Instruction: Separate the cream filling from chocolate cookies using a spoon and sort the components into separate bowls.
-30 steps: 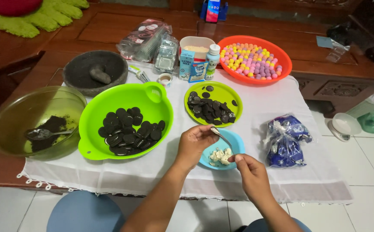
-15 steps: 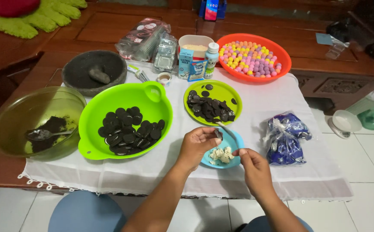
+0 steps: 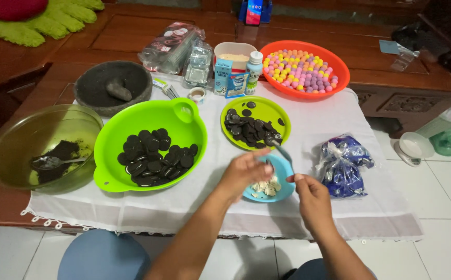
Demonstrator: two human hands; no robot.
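My right hand [image 3: 312, 197] pinches a spoon [image 3: 282, 151], handle running up-left from the grip; my left hand [image 3: 246, 173], fingers curled, contents hidden, sits just left over the blue bowl [image 3: 282, 192].

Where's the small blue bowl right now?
Head view, front centre: the small blue bowl sits between the left hand and right hand, below the small green plate.

blue bowl [image 3: 282, 182]: small, on the white cloth, white cream bits inside
spoon [image 3: 281, 150]: shiny, tilted above the bowl
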